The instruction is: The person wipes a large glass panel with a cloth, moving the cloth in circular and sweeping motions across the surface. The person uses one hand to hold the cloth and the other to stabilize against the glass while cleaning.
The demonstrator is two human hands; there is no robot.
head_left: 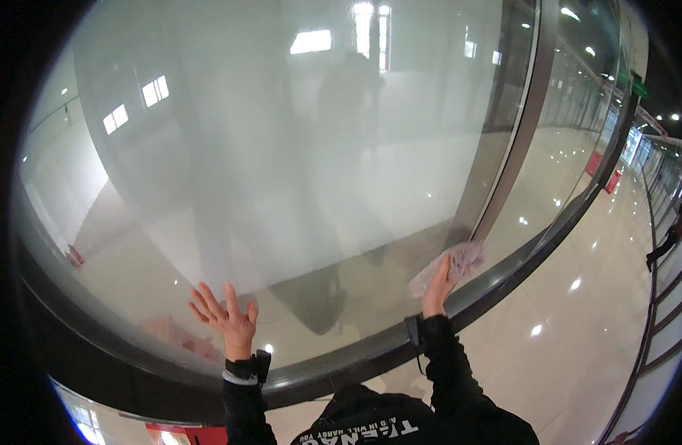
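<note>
A large glass pane (281,163) fills the view ahead, with reflections and a hazy look across it. My left hand (228,315) is at the pane's lower left, fingers spread, holding nothing; whether it touches the glass I cannot tell. At the lower right of the pane, my right hand (438,289) grips a pale pinkish cloth (459,265), bunched near the foot of the upright frame post. Dark sleeves cover both forearms, and each wrist has a black strap.
A dark frame sill (304,388) curves beneath the glass. To the right, the brown upright post (511,163) divides the panes. Shiny beige floor (556,319) stretches along a railing (656,297), where a distant person (671,236) stands. Red objects (612,182) lie farther off.
</note>
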